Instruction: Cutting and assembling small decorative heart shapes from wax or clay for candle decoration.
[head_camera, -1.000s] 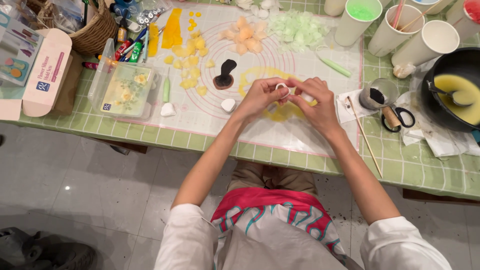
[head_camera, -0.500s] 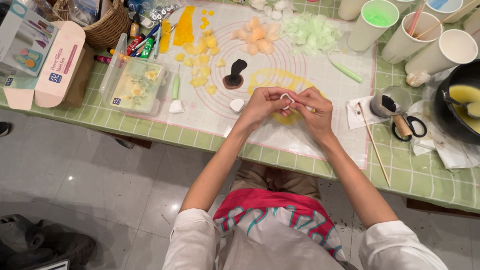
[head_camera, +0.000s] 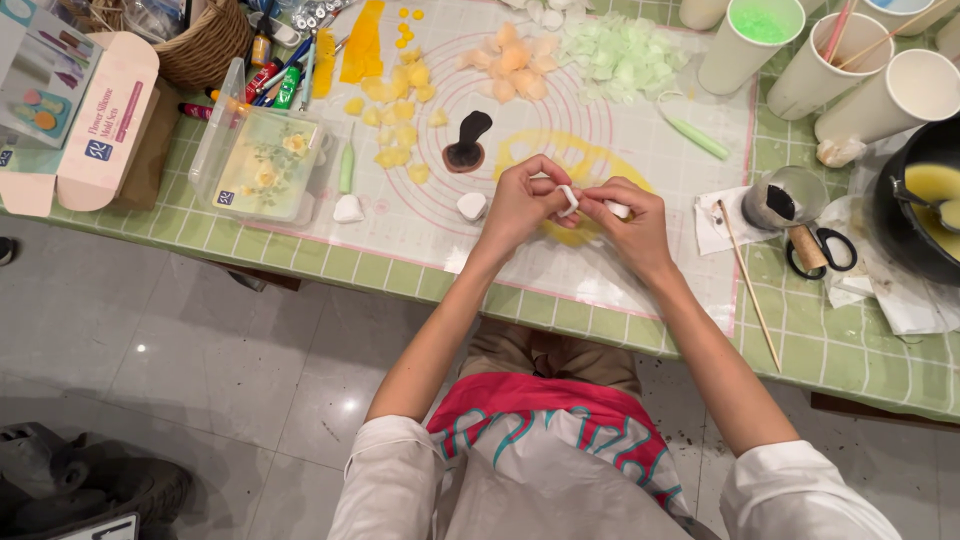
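Left hand (head_camera: 520, 205) and right hand (head_camera: 630, 222) stay pinched shut on the small white piece (head_camera: 568, 200), unchanged above the bench mat (head_camera: 560, 270).

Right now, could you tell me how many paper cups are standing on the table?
4 at least, all at the far right: one with green filling, one holding sticks, an empty one, and one cut off at the top edge. More may lie out of view.
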